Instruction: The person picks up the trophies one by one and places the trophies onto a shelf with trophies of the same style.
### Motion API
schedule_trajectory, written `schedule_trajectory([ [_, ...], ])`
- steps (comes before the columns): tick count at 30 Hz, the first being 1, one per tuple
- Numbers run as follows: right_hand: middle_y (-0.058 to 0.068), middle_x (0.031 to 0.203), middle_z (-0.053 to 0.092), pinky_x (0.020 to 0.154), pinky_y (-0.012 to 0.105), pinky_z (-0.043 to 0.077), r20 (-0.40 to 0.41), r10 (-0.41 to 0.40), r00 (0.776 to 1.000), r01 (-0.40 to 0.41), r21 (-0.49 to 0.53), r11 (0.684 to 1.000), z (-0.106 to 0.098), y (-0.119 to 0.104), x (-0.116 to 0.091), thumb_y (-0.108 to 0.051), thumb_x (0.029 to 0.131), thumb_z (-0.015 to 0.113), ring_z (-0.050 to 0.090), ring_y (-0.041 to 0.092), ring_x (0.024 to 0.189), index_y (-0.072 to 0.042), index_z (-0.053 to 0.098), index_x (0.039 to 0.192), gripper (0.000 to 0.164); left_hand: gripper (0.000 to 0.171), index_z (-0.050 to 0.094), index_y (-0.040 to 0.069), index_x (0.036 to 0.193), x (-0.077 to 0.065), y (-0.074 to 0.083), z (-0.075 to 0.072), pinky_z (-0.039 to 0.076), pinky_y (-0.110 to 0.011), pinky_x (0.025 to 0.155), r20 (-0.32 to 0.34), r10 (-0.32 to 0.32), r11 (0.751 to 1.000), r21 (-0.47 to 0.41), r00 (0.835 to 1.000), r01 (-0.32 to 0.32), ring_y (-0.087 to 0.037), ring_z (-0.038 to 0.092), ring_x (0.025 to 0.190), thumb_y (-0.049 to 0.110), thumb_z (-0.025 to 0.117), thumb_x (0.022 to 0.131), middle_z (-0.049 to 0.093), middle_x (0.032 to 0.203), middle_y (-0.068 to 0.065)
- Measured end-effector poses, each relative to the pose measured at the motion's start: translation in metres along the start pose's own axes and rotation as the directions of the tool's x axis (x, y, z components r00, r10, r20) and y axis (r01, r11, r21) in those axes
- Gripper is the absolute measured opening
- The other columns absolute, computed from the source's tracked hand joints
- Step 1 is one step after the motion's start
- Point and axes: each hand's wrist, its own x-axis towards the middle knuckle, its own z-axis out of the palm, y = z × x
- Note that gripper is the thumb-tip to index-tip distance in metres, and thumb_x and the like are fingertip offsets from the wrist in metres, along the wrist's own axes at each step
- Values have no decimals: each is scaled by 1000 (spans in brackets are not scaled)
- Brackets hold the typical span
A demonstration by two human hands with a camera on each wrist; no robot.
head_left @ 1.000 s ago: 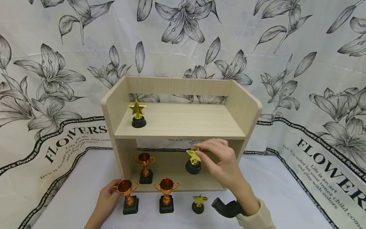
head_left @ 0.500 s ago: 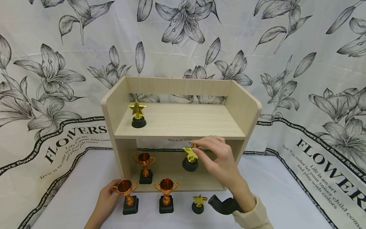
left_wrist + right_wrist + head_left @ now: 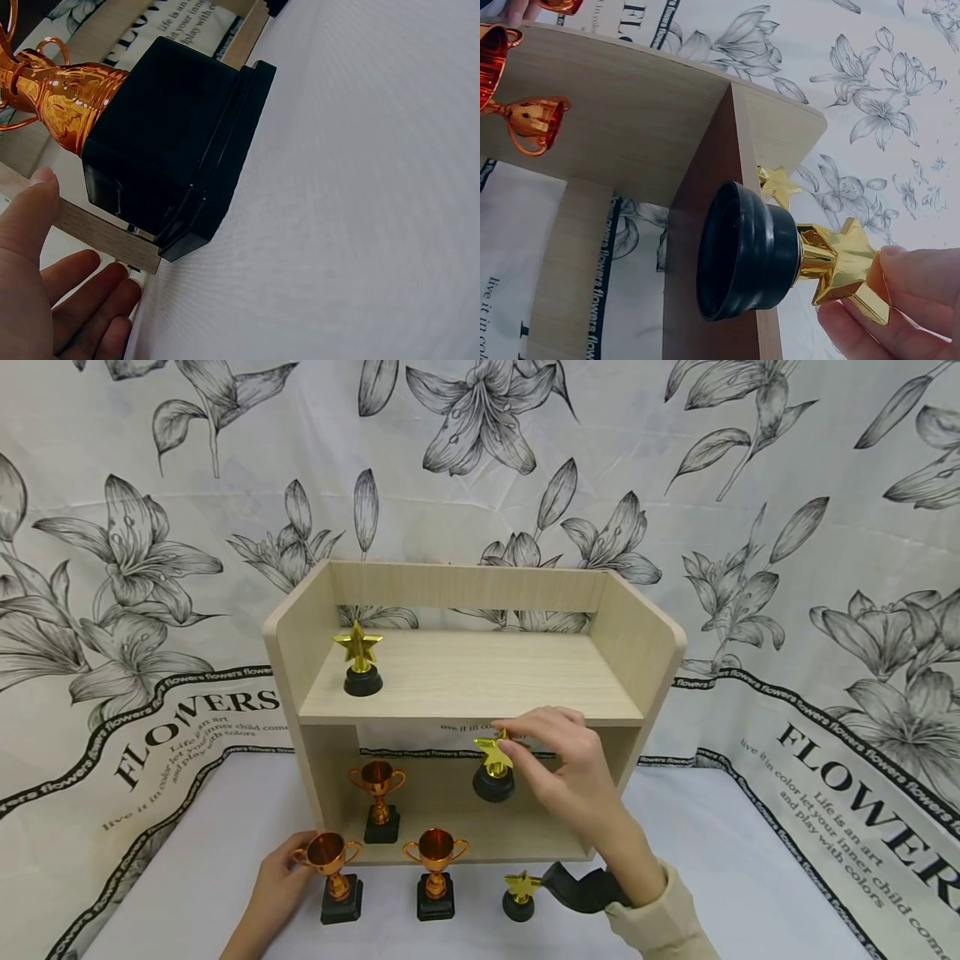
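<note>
My right hand [image 3: 573,768] pinches a gold star trophy [image 3: 492,768] by its star, holding it in the air before the shelf's lower compartment. In the right wrist view, this trophy's round black base [image 3: 742,251] points away from the fingers. My left hand [image 3: 52,277] is at the shelf's lower left front edge, fingers loosely extended, thumb by the wooden side panel [image 3: 105,236]. Just right of that hand stands a bronze cup trophy [image 3: 339,877] on a square black base; whether they touch is unclear.
A two-level wooden shelf [image 3: 472,677] bears one star trophy [image 3: 360,660] on top and one cup trophy [image 3: 381,802] below. In front stand another cup [image 3: 436,872] and a star trophy [image 3: 519,897], close to a black wrist strap [image 3: 585,889]. Floral cloth hangs behind.
My right hand has moved slightly left and up with the star trophy, and the black strap has shifted left with it. The left hand has stayed put.
</note>
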Motion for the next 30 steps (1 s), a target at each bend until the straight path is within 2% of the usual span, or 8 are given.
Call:
schedule_trajectory([
  [10, -1, 94, 70, 89, 34, 34, 17, 7, 1000, -7, -15, 1000, -2, -2, 10, -6, 81, 70, 62, 11, 91, -8, 71, 101, 21, 29, 63, 0, 110, -1, 2, -1, 42, -54, 90, 12, -8, 1000, 3, 1000, 8, -36, 57, 105, 0, 61, 81, 66, 106, -15],
  [19, -2, 91, 70, 85, 34, 35, -3, -41, 999, 41, -13, 999, -3, -1, 19, -6, 80, 70, 61, 12, 87, -6, 71, 99, 20, 33, 60, 0, 115, 0, 1, -3, 39, -57, 92, 60, -62, 998, -9, 996, 63, -38, 54, 110, 2, 59, 82, 63, 114, -19],
  [30, 4, 93, 71, 88, 34, 36, -1, -31, 1000, 31, -8, 999, -6, -5, 26, -6, 81, 69, 61, 13, 92, -6, 71, 101, 20, 33, 60, -1, 115, -1, 2, -4, 38, -58, 92, 54, -36, 999, -17, 998, 37, -40, 54, 111, 4, 61, 83, 63, 114, -20],
])
